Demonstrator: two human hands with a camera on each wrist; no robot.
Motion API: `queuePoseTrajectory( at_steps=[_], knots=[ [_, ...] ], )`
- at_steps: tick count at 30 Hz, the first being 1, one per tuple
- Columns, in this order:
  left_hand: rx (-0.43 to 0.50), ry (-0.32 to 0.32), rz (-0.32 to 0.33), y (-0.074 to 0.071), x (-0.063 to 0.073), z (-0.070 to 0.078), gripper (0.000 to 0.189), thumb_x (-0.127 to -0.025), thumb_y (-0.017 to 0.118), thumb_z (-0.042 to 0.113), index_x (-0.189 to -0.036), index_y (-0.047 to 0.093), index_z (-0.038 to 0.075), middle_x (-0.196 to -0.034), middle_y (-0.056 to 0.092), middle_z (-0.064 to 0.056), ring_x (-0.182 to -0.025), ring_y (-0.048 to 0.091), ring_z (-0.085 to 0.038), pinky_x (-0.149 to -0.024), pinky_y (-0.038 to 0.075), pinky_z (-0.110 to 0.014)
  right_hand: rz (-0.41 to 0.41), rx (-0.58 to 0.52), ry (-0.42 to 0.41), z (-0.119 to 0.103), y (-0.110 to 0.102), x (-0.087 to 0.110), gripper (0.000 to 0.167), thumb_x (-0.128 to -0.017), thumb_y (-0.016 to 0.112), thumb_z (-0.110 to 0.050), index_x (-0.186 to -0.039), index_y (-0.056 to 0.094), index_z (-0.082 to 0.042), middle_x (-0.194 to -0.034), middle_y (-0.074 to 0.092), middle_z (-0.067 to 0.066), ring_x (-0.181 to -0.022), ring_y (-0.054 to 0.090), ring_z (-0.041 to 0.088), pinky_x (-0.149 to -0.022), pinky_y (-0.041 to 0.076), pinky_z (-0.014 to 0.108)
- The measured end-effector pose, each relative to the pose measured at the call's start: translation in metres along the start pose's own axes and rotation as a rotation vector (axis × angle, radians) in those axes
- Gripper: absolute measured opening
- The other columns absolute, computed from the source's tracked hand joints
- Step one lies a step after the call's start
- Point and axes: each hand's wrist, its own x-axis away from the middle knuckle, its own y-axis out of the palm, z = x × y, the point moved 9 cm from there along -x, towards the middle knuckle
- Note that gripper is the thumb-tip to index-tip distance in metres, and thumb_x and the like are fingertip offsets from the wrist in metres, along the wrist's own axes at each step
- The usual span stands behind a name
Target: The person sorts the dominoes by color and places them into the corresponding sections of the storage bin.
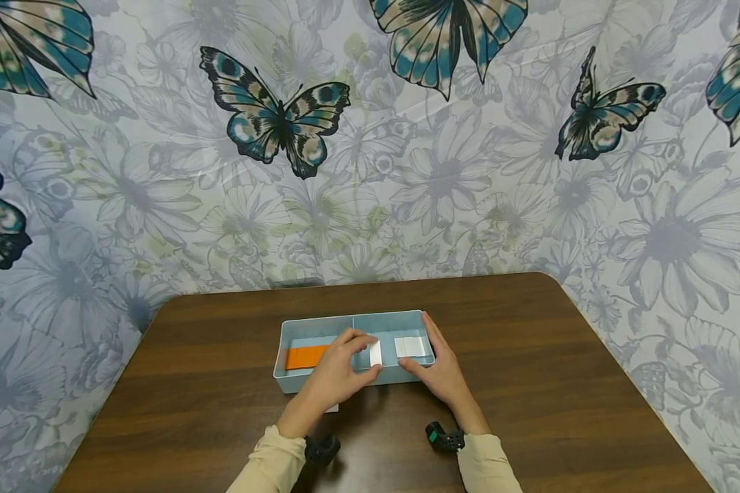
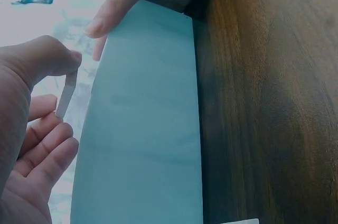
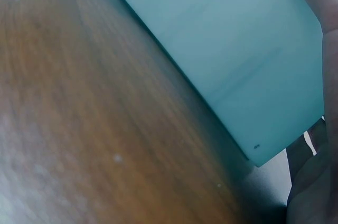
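Note:
A light blue two-compartment plastic box [image 1: 321, 383] sits on the table. My left hand [image 1: 338, 373] is over its middle and pinches a thin white flat piece [image 1: 375, 352] between thumb and fingers. The left wrist view shows this white piece [image 2: 66, 94] edge-on, above the rim of the box. My right hand [image 1: 440, 370] holds the right end of the box, its thumb at the front rim and its fingers along the right side. White square pieces [image 1: 410, 346] lie in the right compartment. In the left compartment lies an orange flat piece [image 1: 304, 357], partly hidden by my left hand.
Another white piece [image 1: 332, 409] lies on the brown wooden table [image 1: 561, 390] in front of the box, mostly hidden under my left wrist. A fabric backdrop [image 1: 444, 178] with butterflies and flowers hangs behind the table.

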Motion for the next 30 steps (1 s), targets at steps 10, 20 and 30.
queuePoseTrajectory(
  at_steps=[10, 20, 30],
  knots=[
    [-0.022, -0.038, -0.031, 0.007, -0.011, -0.006, 0.040, -0.087, 0.084, 0.020, -0.122, 0.073, 0.004, -0.113, 0.065, -0.008, -0.099, 0.067, -0.026, -0.086, 0.059, -0.040, -0.005, -0.006, 0.001, -0.001, 0.001, 0.000, 0.101, -0.085, 0.086, -0.034, -0.165, 0.026, -0.019, -0.171, 0.024, 0.003, -0.156, 0.025, 0.033, -0.121, 0.026, 0.064],
    [-0.032, -0.052, -0.041, 0.011, -0.018, -0.010, 0.039, -0.087, 0.083, 0.018, -0.120, 0.073, 0.000, -0.114, 0.065, -0.011, -0.097, 0.067, -0.026, -0.086, 0.059, -0.042, -0.003, -0.010, -0.002, -0.001, 0.001, -0.002, 0.101, -0.085, 0.086, -0.036, -0.165, 0.026, -0.020, -0.171, 0.024, 0.002, -0.156, 0.026, 0.032, -0.121, 0.026, 0.064],
    [-0.070, -0.064, -0.088, 0.018, -0.025, -0.012, 0.040, -0.089, 0.082, 0.021, -0.122, 0.072, 0.001, -0.113, 0.065, -0.011, -0.098, 0.065, -0.025, -0.087, 0.059, -0.041, -0.007, -0.003, 0.000, 0.001, 0.000, 0.000, 0.101, -0.085, 0.086, -0.034, -0.165, 0.025, -0.019, -0.171, 0.024, 0.003, -0.156, 0.025, 0.033, -0.120, 0.026, 0.066]
  ],
)
